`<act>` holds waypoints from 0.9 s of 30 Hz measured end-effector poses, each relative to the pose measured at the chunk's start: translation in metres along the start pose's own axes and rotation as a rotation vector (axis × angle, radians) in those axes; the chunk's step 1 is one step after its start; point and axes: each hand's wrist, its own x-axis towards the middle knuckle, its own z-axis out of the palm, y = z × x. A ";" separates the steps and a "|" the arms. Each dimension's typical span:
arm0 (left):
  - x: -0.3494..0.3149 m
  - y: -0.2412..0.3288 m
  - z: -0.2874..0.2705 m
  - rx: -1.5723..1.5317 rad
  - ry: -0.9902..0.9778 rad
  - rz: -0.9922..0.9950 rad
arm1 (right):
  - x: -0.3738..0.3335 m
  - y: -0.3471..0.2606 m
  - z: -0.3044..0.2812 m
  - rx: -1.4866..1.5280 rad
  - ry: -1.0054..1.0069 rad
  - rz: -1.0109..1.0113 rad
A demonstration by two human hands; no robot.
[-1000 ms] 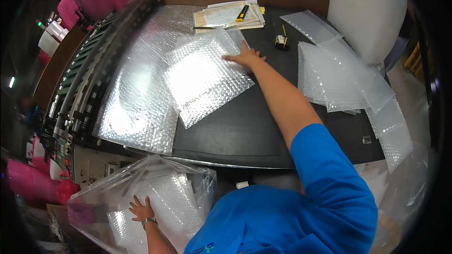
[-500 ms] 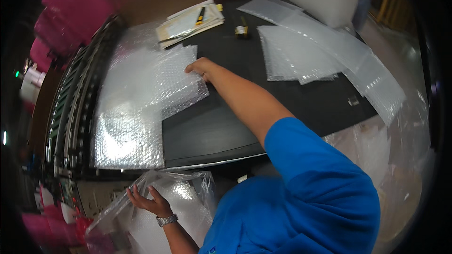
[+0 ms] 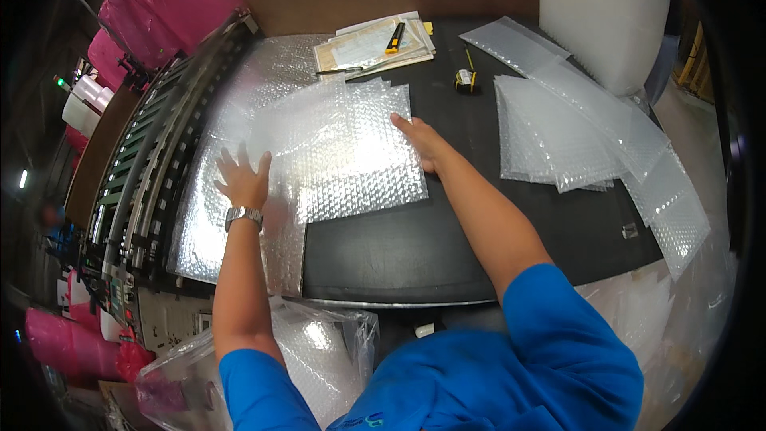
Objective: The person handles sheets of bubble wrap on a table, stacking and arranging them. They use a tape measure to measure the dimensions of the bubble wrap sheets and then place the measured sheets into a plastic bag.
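Observation:
Clear bubble wrap sheets [image 3: 363, 164] lie in an overlapping pile on the left of the black table. My left hand [image 3: 243, 181], with a metal watch on its wrist, is over the larger sheet on the left, palm down and fingers spread. At the pile's right edge, my right hand [image 3: 419, 142] grips the bubble wrap, its fingertips over the border. Part of its grip is hidden. A longer bubble wrap sheet [image 3: 195, 243] underneath reaches the table's front edge.
Papers [image 3: 359, 44] with a yellow-black cutter [image 3: 395, 38] lie at the back, near a tape measure [image 3: 465, 81]. More bubble wrap pieces [image 3: 550, 132] overlap on the right. A roller machine [image 3: 148, 160] borders the left side; a clear plastic bag [image 3: 319, 351] hangs below the front edge.
My left hand has risen from beside the plastic bag below the table onto the sheets. My right hand stays at the pile's right edge. The view has shifted.

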 end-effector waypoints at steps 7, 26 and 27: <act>-0.069 0.093 0.061 -0.020 -0.271 0.329 | 0.002 0.000 -0.016 -0.005 -0.052 -0.117; -0.036 0.003 0.036 -0.182 -0.267 0.090 | -0.050 0.007 -0.025 0.027 -0.015 -0.031; -0.039 0.004 0.038 -0.135 -0.270 0.124 | -0.048 0.011 -0.027 0.086 -0.008 -0.067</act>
